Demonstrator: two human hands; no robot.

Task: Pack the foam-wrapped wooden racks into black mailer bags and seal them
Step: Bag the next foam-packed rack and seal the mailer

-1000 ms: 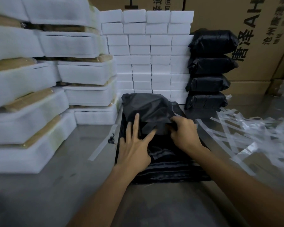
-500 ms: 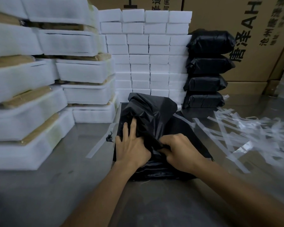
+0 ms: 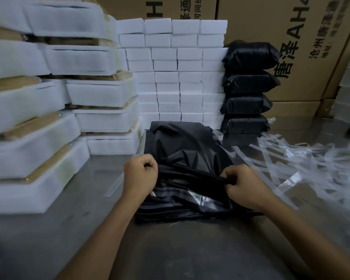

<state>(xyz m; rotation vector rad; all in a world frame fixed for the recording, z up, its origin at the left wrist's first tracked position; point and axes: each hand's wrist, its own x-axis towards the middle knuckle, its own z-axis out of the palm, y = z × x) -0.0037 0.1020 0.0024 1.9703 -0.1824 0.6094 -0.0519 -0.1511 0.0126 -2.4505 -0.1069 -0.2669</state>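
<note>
As both hands [image 3: 190,178] pinch it, mailer bag [image 3: 186,150] between, crumpled

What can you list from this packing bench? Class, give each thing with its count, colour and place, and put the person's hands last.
Foam-wrapped racks: many, white foam over tan wood, stacked left.
Small foam blocks: many, white, stacked as a wall behind centre.
Packed mailer bags: four, black, piled right of the blocks.
Open mailer bag: one, black, centre, on a pile of flat bags.
Peeled strips: many, clear, scattered right.
Cardboard cartons: brown, printed, behind.
Table: one, grey.
Hands: left hand and right hand, each gripping the open bag's near edge.
</note>
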